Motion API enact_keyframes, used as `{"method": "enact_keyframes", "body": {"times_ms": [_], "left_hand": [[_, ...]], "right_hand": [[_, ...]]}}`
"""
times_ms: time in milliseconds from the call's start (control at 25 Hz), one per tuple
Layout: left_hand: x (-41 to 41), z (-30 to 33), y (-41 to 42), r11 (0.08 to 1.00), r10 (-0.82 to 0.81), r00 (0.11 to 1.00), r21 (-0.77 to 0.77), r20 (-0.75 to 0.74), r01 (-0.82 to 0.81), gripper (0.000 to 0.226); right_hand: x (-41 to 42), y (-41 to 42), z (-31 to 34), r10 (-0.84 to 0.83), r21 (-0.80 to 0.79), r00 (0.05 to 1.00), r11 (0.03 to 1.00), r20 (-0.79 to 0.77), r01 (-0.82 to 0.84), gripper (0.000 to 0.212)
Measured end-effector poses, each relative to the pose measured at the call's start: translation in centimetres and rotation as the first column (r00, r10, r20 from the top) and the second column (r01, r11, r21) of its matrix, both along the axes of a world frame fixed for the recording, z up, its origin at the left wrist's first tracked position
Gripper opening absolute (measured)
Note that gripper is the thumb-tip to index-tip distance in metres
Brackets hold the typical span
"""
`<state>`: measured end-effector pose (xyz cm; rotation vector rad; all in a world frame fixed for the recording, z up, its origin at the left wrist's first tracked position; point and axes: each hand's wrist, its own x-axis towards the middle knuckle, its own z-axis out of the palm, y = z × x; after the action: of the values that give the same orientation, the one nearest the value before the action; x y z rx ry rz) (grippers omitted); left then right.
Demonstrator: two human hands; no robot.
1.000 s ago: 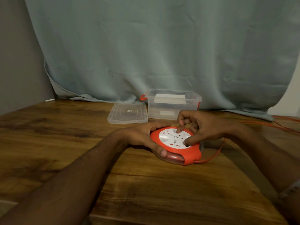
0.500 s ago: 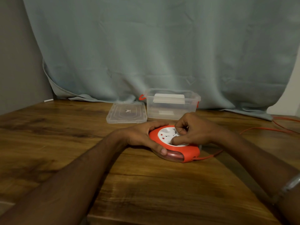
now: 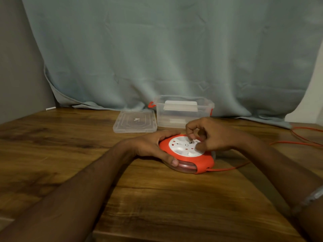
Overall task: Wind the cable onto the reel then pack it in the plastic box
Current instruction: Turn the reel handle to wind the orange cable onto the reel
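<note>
An orange cable reel (image 3: 201,160) with a white socket face (image 3: 183,147) lies flat on the wooden table (image 3: 157,198). My left hand (image 3: 153,145) grips its left rim, thumb on the clear lower edge. My right hand (image 3: 209,135) sits over the white face with curled fingers, fingertip and thumb pressing into it. The orange cable (image 3: 229,168) leaves the reel's right side and runs off to the far right (image 3: 297,143). Behind stands the clear plastic box (image 3: 183,112), open, with its lid (image 3: 134,121) lying flat to its left.
A grey-blue curtain (image 3: 174,58) hangs behind the table and drapes onto its back edge. Loops of orange cable lie at the table's right edge. A grey wall (image 3: 17,67) stands on the left. A bracelet (image 3: 307,199) is on my right wrist.
My right hand has turned on the white face, its fingers moving from the near side round to the far side. The left hand keeps its hold. The cable on the right has shifted.
</note>
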<state>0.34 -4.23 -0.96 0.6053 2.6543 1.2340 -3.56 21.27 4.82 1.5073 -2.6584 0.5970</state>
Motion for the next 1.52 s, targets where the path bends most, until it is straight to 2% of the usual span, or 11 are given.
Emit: {"method": "enact_keyframes", "body": {"times_ms": [120,280,440,600,760,880,1120,1320,1400,1440,1520], "left_hand": [[0.1,0.1,-0.1,1.000,-0.024,0.999,-0.008,0.025,0.024,0.127],[0.8,0.9,0.2,0.998,-0.069,0.996,-0.010,0.052,0.069,0.105],[0.8,0.7,0.0,0.996,-0.088,0.993,-0.013,0.075,0.089,0.122],[1.1,0.9,0.2,0.997,-0.072,0.996,-0.001,0.060,0.073,0.122],[1.0,0.9,0.4,0.997,-0.075,0.995,0.015,0.067,0.074,0.099],[0.7,0.5,0.3,0.997,-0.070,0.997,0.031,0.029,0.070,0.116],[0.7,0.5,0.5,0.999,-0.042,0.999,-0.014,-0.016,0.042,0.132],[1.2,0.9,0.8,0.998,-0.065,0.998,0.018,-0.007,0.065,0.104],[1.2,0.9,0.8,0.998,-0.058,0.998,0.016,-0.003,0.058,0.104],[1.2,0.9,0.7,0.999,-0.046,0.999,0.012,0.004,0.046,0.109],[1.1,1.0,0.6,0.998,-0.047,0.999,0.031,0.026,0.046,0.109]], "right_hand": [[-0.4,0.6,0.5,0.034,0.044,0.991,0.998,0.127,-0.040,0.027],[-0.8,1.0,0.5,0.060,0.067,0.960,0.994,0.274,-0.082,0.029],[-0.8,1.0,0.3,0.075,0.018,0.935,0.996,0.347,-0.087,0.047],[0.2,0.6,0.5,0.018,0.016,0.962,1.000,0.272,-0.023,0.048],[0.7,-0.1,0.1,0.004,0.031,0.994,1.000,0.111,-0.007,0.043],[0.4,-0.6,-0.6,-0.023,0.027,0.998,0.999,0.055,0.022,0.043],[0.5,-1.3,-1.1,-0.020,0.008,0.999,1.000,-0.028,0.020,0.055],[0.4,-1.1,-1.0,-0.062,-0.042,0.994,0.997,-0.091,0.059,0.050],[0.4,-0.8,-0.3,-0.076,-0.105,0.988,0.993,-0.136,0.062,0.033],[0.2,-0.7,0.0,-0.062,-0.109,0.990,0.993,-0.129,0.048,0.022],[0.0,-0.3,0.4,-0.020,-0.038,1.000,0.999,-0.013,0.020,0.032]]}}
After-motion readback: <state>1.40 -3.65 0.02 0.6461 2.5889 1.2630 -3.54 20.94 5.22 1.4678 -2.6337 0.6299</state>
